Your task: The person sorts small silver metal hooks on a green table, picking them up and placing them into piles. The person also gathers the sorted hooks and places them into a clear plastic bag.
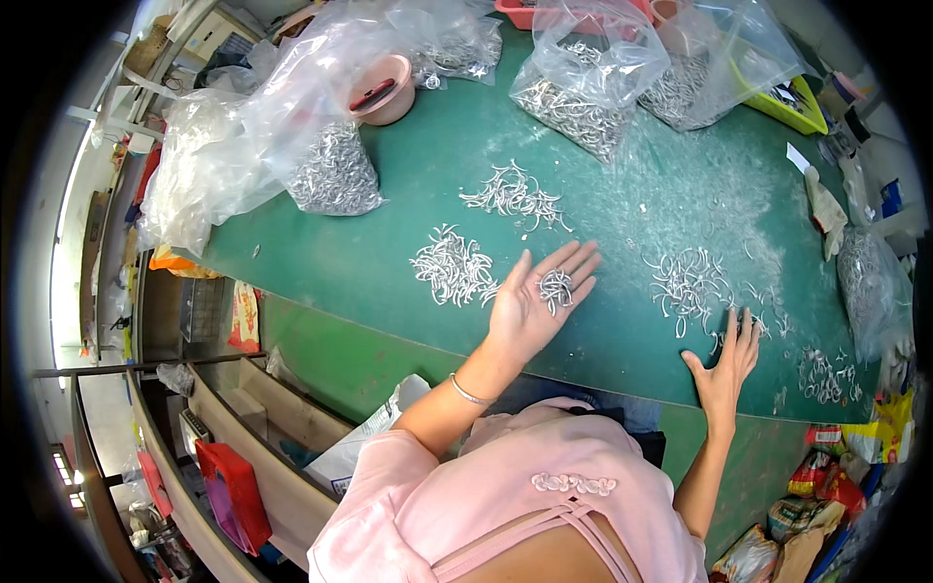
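Metal pieces (pixel 555 290), silvery and curved, rest in a clump on my upturned left grip (pixel 523 306), its fingers spread and pinching nothing. My right grip (pixel 725 369), thumb wide of the fingers, sits at the near edge of a loose pile (pixel 688 285) on the green tabletop (pixel 607 335); I cannot tell whether it touches any. From here I judge each piece light, stiff and slippery, likely to tangle, best pinched at mid-curve.
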Motion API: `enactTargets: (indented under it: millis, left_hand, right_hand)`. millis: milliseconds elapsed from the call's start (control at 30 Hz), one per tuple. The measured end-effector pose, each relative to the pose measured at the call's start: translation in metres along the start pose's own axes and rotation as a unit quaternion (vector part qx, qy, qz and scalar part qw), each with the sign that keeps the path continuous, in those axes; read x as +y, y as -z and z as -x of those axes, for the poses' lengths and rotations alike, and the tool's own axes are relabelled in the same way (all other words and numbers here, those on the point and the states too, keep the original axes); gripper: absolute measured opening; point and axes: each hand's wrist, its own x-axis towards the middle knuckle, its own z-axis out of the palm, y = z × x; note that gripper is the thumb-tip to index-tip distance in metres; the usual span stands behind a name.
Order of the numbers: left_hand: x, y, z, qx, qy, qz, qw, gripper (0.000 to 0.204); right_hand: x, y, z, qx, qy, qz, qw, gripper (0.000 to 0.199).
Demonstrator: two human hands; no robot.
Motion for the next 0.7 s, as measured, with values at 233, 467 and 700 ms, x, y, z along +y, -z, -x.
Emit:
enactTargets:
  millis: [233,467,700]
  left_hand:
    - [0.011,-0.005,0.006,-0.037,-0.015,0.032,0.999,0.067]
    - [0.017,-0.003,0.018,-0.039,-0.006,0.097,0.995,0.075]
    - [-0.003,0.002,0.023,0.019,0.059,-0.046,0.997,0.074]
  right_hand:
    - [-0.006,-0.002,-0.001,0.008,-0.002,-0.005,1.000,0.091]
    - [-0.019,-0.003,-0.003,0.052,-0.026,0.011,0.998,0.076]
    - [-0.133,0.023,-0.029,0.008,0.227,-0.316,0.921,0.029]
